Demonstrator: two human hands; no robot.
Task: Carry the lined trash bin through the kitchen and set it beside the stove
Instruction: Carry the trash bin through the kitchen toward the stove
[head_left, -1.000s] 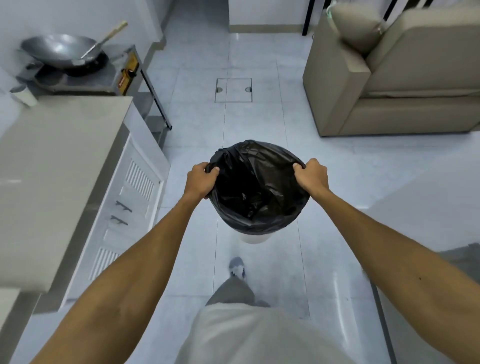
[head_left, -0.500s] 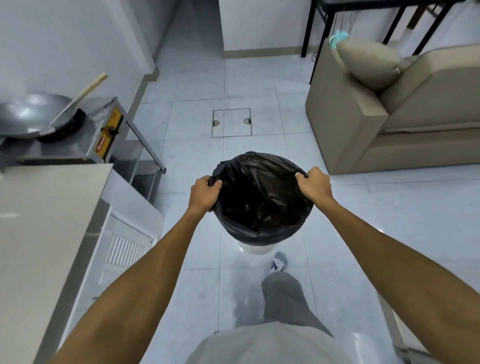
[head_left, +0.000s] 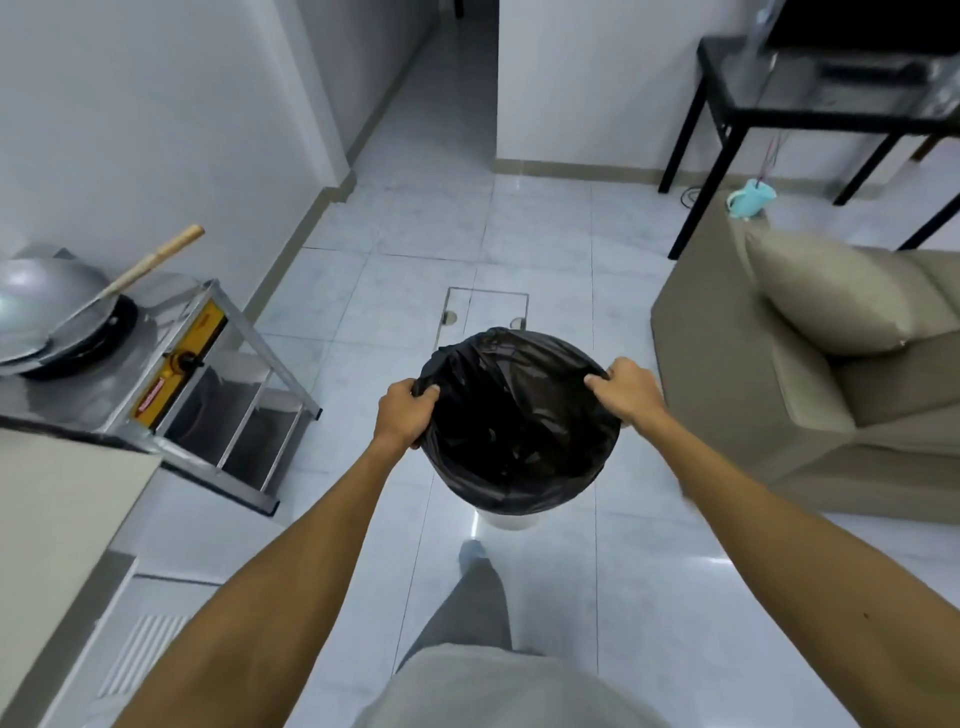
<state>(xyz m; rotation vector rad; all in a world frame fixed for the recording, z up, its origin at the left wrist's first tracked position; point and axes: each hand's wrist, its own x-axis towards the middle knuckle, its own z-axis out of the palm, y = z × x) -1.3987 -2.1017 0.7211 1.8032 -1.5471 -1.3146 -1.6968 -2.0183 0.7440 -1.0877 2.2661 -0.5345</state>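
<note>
A white trash bin (head_left: 506, 519) lined with a black bag (head_left: 519, 421) hangs above the tiled floor in the middle of the head view. My left hand (head_left: 405, 413) grips the left side of its rim. My right hand (head_left: 631, 389) grips the right side of the rim. The steel stove (head_left: 150, 374) stands to the left on a metal frame, with a wok (head_left: 47, 306) and a wooden-handled ladle (head_left: 150, 262) on top. The bin is to the right of the stove, about an arm's width away.
A counter (head_left: 62, 493) and white cabinet (head_left: 140, 639) lie at the lower left. A beige sofa (head_left: 810, 395) with a cushion stands to the right, a black table (head_left: 727, 119) behind it. A floor hatch (head_left: 485, 306) lies just beyond the bin. A corridor opens ahead.
I have walked forward with the bin held in both hands. The stove has come nearer on the left, and the sofa, black table and corridor have come further into view.
</note>
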